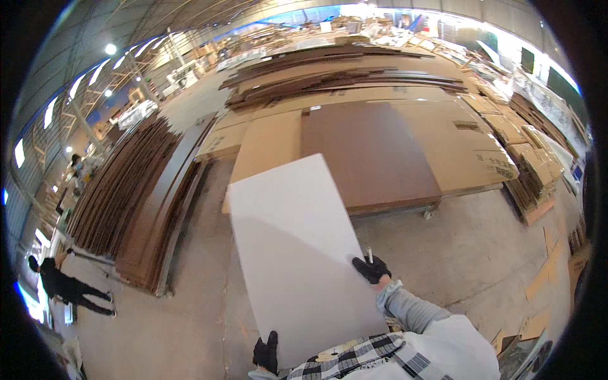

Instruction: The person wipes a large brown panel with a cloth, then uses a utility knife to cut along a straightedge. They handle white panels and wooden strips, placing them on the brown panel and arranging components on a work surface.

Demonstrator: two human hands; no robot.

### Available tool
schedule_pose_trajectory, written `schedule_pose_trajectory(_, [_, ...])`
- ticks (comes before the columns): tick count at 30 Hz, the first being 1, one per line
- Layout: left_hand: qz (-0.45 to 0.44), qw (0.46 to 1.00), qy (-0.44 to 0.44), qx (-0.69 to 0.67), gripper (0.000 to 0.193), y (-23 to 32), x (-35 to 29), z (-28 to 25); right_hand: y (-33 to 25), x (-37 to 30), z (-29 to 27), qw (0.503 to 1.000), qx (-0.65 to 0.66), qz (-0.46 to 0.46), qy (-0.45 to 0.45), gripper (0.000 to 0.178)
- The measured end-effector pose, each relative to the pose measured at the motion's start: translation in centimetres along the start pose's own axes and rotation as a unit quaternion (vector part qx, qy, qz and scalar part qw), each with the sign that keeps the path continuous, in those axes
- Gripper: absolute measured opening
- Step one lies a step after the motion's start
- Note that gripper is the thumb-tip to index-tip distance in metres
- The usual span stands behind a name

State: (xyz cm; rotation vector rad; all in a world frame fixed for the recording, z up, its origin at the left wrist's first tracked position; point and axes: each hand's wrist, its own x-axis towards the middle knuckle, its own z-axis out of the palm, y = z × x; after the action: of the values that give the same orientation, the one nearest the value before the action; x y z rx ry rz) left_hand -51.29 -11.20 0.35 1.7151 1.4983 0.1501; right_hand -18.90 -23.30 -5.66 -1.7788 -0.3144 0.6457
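Note:
A large white rectangular board slants up in front of me, its far end near the stack ahead. Gripping its right edge is my right hand, in a black glove, thumb on the white face. A short white stick-like thing, perhaps a marker, pokes up from that same hand. My left hand, also black-gloved, closes on the board's lower left edge with its thumb on top; its other fingers are hidden. Beyond the board, a dark brown panel lies flat on cardboard sheets.
Long brown panels stand in a tight row at the left. Near them is a person in dark clothes. More brown boards are piled at the back. Cardboard-wrapped stacks line the right, with cardboard scraps on the floor.

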Motion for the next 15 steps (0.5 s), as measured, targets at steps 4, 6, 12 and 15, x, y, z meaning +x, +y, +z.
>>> schedule_pose_trajectory(4, [0.095, 0.982, -0.146, 0.075, 0.065, 6.1, 6.7, 2.7, 5.8, 0.7, -5.9, 0.962, 0.225, 0.000, 0.157, 0.042])
schedule_pose_trajectory(6, [0.112, 0.971, -0.168, 0.129, 0.066, 10.0, 8.9, 3.5, 5.6, 1.0, -7.0, 0.966, 0.120, 0.038, 0.227, 0.046])
schedule_pose_trajectory(12, [0.202, 0.895, -0.352, 0.186, 0.072, 16.6, 21.5, 9.5, 8.5, 4.5, -9.9, 0.925, 0.073, 0.097, 0.359, 0.052])
schedule_pose_trajectory(15, [0.252, 0.868, -0.376, 0.204, 0.075, 22.6, 25.3, 10.6, 11.4, 8.1, -10.5, 0.893, 0.047, 0.114, 0.434, 0.054])
